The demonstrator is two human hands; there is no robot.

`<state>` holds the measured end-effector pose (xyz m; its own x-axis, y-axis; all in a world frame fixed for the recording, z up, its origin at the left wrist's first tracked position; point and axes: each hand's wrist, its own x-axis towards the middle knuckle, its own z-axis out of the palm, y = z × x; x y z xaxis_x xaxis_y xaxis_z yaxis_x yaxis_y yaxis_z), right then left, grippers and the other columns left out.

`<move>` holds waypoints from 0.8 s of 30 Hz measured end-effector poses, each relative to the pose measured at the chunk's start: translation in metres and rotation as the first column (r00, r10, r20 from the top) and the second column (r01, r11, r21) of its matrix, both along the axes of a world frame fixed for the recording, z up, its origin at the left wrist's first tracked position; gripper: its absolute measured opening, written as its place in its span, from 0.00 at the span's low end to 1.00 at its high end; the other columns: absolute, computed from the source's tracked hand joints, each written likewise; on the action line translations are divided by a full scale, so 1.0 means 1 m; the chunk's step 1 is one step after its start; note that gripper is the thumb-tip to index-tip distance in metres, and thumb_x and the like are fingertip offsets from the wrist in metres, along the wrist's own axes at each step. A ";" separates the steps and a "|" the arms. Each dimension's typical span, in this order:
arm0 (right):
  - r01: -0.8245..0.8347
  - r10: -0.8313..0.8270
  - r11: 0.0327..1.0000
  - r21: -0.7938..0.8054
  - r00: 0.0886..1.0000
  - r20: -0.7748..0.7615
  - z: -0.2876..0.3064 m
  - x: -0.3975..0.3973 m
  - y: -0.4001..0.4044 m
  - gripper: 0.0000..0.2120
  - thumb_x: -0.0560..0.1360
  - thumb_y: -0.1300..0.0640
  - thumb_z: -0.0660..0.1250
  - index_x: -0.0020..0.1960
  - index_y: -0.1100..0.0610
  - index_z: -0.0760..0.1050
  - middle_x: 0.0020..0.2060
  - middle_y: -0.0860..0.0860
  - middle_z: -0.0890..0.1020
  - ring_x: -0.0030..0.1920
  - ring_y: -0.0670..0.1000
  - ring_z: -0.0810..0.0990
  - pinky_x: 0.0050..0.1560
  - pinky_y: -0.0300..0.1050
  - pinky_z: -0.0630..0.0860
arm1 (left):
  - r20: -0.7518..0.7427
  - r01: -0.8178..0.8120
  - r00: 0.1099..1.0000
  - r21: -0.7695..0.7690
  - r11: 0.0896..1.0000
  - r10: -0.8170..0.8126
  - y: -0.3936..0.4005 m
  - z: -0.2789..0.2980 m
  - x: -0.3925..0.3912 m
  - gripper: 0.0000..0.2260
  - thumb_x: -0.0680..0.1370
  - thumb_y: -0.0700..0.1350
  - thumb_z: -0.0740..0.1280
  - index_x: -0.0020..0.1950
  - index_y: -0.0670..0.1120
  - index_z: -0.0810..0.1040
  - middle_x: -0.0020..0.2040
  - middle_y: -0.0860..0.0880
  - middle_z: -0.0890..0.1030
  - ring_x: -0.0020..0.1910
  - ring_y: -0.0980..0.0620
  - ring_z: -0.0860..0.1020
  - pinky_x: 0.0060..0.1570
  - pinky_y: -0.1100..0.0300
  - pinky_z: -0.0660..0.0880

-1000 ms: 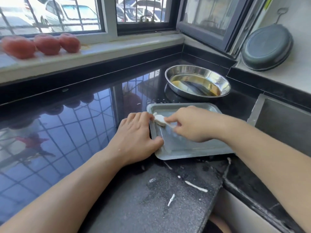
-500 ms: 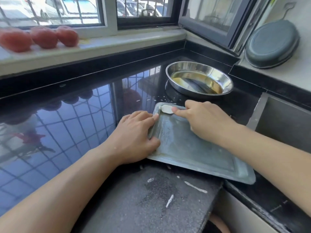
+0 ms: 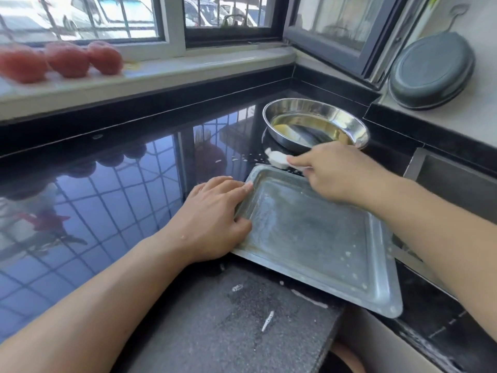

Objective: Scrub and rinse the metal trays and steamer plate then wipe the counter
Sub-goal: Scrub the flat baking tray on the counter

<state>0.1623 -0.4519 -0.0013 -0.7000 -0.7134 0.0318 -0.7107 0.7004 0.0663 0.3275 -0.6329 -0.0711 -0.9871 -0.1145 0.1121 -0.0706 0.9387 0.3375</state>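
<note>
A rectangular metal tray point(image 3: 317, 238) lies on the black counter point(image 3: 121, 189), its near right corner jutting past the counter's edge. My left hand point(image 3: 215, 219) grips its left rim, thumb on the inside. My right hand point(image 3: 330, 170) pinches a small white scrubbing piece point(image 3: 277, 158) just beyond the tray's far edge. Behind it stands a round metal dish point(image 3: 314, 125) holding yellowish liquid.
A sink point(image 3: 457, 181) opens at the right. A dark round lidded pan point(image 3: 430, 71) leans against the right wall. Three red fruits point(image 3: 64, 60) sit on the windowsill. White smears mark the grey speckled counter section point(image 3: 242, 319) in front.
The tray has been pulled nearer and turned, its corner now overhanging. My right hand moved the white piece from inside the tray to beyond its far edge.
</note>
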 end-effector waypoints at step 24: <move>-0.011 0.010 0.999 0.032 0.999 0.030 -0.020 0.010 0.031 0.29 0.82 0.59 0.56 0.76 0.31 0.62 0.50 0.46 0.73 0.49 0.58 0.75 0.49 0.51 0.74 | 0.017 0.003 1.000 -0.008 1.000 -0.003 0.003 0.002 -0.001 0.40 0.71 0.59 0.46 0.84 0.52 0.60 0.79 0.56 0.66 0.79 0.55 0.57 0.77 0.55 0.55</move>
